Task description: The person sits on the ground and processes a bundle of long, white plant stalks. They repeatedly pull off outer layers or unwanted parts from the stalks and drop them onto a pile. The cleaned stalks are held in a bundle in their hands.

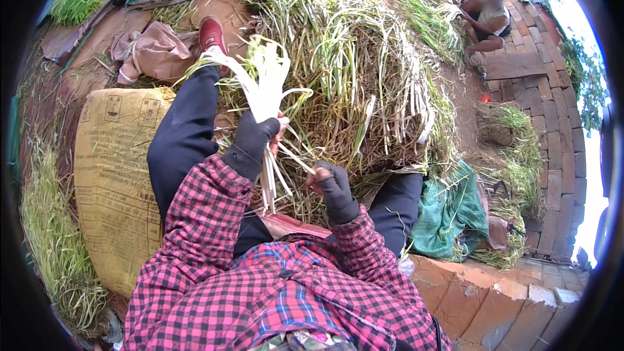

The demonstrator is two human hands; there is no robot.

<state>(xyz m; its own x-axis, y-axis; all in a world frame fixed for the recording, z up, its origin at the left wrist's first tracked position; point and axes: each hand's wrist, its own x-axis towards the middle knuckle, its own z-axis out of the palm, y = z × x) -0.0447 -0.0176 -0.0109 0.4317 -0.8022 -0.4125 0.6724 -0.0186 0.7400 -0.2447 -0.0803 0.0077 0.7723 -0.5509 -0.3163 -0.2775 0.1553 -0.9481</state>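
My left hand point(258, 139), in a dark fingerless glove, is shut around a bunch of pale long-stemmed vegetables point(265, 83), which look like garlic chives or young garlic. Their white and yellow-green leaves fan out above the fist, and thin pale stalk ends hang below it. To the right, my right hand point(334, 187), gloved alike, pinches a thin pale stalk point(300, 161) that slants down from the bunch. Beyond both hands, between my legs, spreads a large heap of the same stems point(341, 73), green and white on top and brown and dry nearer me.
A yellow woven sack point(117, 180) bearing print lies at my left, with cut greens point(58, 243) beyond it. Green netting point(451, 214) lies by my right knee. Another person point(487, 17) squats at the upper right near a brick path point(555, 107). A pinkish cloth bundle point(156, 51) lies upper left.
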